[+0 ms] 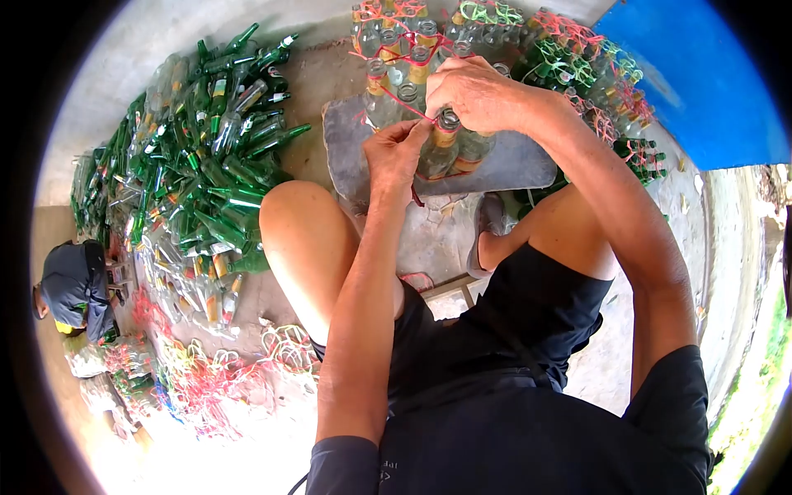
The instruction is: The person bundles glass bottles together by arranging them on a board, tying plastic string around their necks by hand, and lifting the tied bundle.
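Observation:
Clear glass bottles stand in a group on a grey slab [346,148] in front of my knees. Red string [400,101] runs between their necks and loops round the neck of the nearest bottle [443,153]. At that neck's left side, my left hand [393,153] is closed, pinching the red string between thumb and fingertips. My right hand [469,92] is curled over the bottle tops just above the same neck, its fingers closed. Whatever its fingertips hold is hidden behind the hand.
A large heap of green and clear bottles [206,157] lies on the left. Loose coloured string [219,379] is piled below it. More string-tied bottles [569,62] stand at the back right, beside a blue panel [701,91]. Another person [74,285] bends over at far left.

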Demonstrator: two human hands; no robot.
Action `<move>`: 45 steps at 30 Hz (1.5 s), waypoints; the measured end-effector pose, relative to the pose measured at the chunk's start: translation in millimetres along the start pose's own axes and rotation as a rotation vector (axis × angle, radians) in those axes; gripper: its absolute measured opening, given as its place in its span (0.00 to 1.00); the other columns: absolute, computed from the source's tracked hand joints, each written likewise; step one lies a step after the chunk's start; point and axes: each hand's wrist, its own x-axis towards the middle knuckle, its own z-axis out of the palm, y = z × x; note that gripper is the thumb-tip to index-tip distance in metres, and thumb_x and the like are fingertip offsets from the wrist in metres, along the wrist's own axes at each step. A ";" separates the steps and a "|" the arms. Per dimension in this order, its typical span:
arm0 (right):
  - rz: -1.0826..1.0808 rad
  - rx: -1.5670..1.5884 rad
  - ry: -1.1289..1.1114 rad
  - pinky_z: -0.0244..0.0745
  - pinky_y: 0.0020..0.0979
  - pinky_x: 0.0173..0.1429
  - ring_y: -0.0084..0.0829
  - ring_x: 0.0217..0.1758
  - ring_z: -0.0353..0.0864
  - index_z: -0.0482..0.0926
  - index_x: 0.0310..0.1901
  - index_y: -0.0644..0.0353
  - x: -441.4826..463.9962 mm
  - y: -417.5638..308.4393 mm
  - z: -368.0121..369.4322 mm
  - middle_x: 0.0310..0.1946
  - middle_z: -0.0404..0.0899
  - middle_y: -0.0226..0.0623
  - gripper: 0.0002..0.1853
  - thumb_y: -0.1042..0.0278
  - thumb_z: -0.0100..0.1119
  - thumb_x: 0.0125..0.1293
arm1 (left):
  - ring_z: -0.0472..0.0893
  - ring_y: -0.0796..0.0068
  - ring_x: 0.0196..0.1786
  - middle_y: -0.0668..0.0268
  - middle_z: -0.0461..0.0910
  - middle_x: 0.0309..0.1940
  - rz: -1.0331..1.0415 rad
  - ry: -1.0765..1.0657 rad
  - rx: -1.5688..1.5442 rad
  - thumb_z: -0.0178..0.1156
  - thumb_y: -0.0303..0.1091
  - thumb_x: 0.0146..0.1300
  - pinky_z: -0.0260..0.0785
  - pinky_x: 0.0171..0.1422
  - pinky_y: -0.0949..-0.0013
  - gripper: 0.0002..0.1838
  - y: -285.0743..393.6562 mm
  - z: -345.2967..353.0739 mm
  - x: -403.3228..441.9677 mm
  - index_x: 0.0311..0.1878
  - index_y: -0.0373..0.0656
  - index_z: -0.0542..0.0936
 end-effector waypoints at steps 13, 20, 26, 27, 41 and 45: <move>0.075 -0.002 -0.161 0.65 0.43 0.63 0.38 0.58 0.72 0.88 0.45 0.46 6.6 -5.2 -15.6 0.45 0.77 0.29 0.20 0.84 0.58 0.58 | 0.74 0.86 0.29 0.73 0.85 0.28 0.091 -0.009 -0.070 0.77 0.35 0.64 0.64 0.32 0.75 0.12 -20.2 5.5 16.3 0.37 0.32 0.90; -0.059 -0.282 -0.121 0.62 0.41 0.63 0.36 0.56 0.72 0.83 0.35 0.49 10.0 -17.3 -33.6 0.43 0.75 0.26 0.12 0.81 0.67 0.53 | 0.75 0.86 0.28 0.72 0.85 0.28 0.016 0.024 -0.012 0.77 0.35 0.65 0.66 0.32 0.75 0.12 3.0 11.8 5.2 0.36 0.33 0.90; -0.159 -0.360 -0.018 0.63 0.41 0.64 0.35 0.55 0.72 0.82 0.30 0.54 7.4 2.5 -32.9 0.44 0.75 0.27 0.06 0.75 0.70 0.51 | 0.60 0.90 0.22 0.82 0.74 0.22 0.152 -0.060 -0.129 0.75 0.41 0.68 0.47 0.25 0.74 0.13 -8.5 15.7 12.6 0.34 0.39 0.90; -0.155 -0.340 0.003 0.63 0.41 0.64 0.34 0.55 0.72 0.82 0.29 0.55 5.4 3.7 -34.6 0.43 0.75 0.28 0.05 0.74 0.69 0.51 | 0.60 0.90 0.22 0.82 0.74 0.22 0.154 -0.068 -0.101 0.75 0.40 0.68 0.47 0.25 0.74 0.13 -7.7 14.6 12.9 0.35 0.39 0.90; 0.011 -0.303 0.076 0.66 0.41 0.61 0.36 0.53 0.73 0.76 0.24 0.60 -7.7 25.5 -52.9 0.41 0.72 0.33 0.11 0.71 0.67 0.63 | 0.59 0.91 0.22 0.82 0.72 0.21 0.151 -0.055 0.027 0.68 0.34 0.73 0.46 0.24 0.75 0.09 0.8 17.1 6.8 0.39 0.39 0.90; 0.020 -0.287 0.122 0.68 0.43 0.60 0.37 0.55 0.74 0.79 0.30 0.61 -2.4 44.5 -41.6 0.41 0.73 0.35 0.07 0.72 0.64 0.67 | 0.71 0.88 0.29 0.76 0.81 0.27 0.156 -0.081 -0.002 0.64 0.29 0.73 0.62 0.32 0.75 0.10 3.4 16.8 3.4 0.38 0.33 0.89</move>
